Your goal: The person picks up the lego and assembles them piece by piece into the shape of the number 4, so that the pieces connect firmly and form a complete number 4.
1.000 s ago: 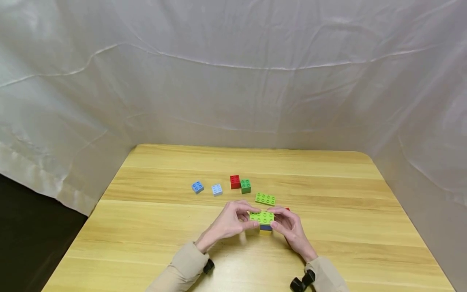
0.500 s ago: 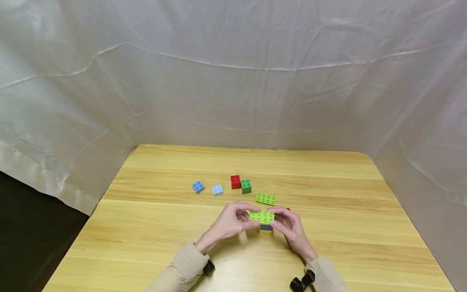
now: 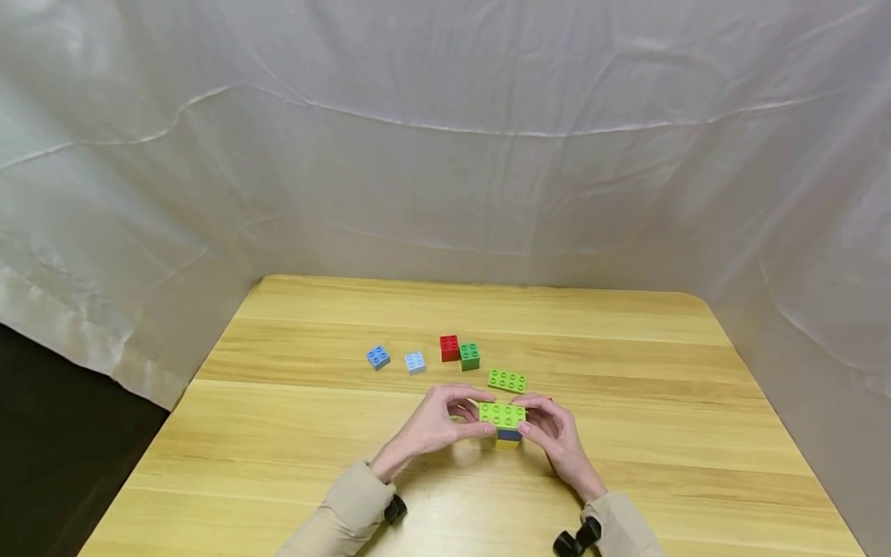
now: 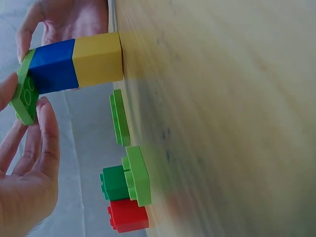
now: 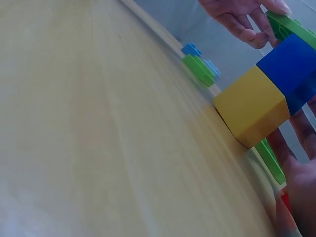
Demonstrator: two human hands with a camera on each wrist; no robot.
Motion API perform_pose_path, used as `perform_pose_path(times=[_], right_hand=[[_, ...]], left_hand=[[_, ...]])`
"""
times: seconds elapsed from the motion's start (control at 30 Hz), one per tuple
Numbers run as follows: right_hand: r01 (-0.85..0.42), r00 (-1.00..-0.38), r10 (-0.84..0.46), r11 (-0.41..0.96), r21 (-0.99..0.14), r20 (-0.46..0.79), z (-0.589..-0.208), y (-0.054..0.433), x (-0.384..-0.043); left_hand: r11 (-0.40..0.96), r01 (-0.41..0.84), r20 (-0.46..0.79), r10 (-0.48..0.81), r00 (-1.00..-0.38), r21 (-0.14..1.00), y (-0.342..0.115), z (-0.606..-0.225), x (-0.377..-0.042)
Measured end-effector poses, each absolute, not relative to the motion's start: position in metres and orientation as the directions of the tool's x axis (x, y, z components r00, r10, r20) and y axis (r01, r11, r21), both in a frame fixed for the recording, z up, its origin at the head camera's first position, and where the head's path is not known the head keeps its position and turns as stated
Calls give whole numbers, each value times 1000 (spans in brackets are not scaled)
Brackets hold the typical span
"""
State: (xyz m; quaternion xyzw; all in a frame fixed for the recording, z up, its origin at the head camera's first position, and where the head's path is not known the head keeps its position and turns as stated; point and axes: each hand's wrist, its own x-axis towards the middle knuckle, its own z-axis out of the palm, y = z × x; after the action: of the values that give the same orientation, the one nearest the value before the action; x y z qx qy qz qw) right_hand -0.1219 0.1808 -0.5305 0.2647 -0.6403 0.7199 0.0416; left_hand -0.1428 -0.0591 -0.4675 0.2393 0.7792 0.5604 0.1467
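Note:
A lime-green eight-stud plate lies on top of a blue brick, its left end overhanging. Below the blue brick, a yellow brick stands on the table. My left hand pinches the overhanging end of the plate between thumb and fingers. From the other side my right hand grips the top of the stack, thumb at the plate's near right corner and fingers behind. Another lime-green brick sits beyond the left hand, mostly hidden by it in the head view.
Behind the stack lies a second lime-green plate. Farther back are a red brick, a dark green brick, a light blue brick and a blue brick. Part of a red piece shows beside the right hand.
The held plate has shifted very slightly to the right. A bit of lime-green brick now shows between the left thumb and fingers. Both hands otherwise keep their grip.

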Motion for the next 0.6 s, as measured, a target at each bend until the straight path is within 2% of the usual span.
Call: perform_pose_path(times=[0.47, 0.6], right_hand=[[-440, -836, -264, -202, -875, 481, -529, 179, -120], [-436, -835, -272, -204, -877, 478, -529, 180, -120]], left_hand=[[195, 244, 98, 556, -826, 950, -72, -470, -161], [265, 246, 80, 513, -855, 932, -73, -470, -173]])
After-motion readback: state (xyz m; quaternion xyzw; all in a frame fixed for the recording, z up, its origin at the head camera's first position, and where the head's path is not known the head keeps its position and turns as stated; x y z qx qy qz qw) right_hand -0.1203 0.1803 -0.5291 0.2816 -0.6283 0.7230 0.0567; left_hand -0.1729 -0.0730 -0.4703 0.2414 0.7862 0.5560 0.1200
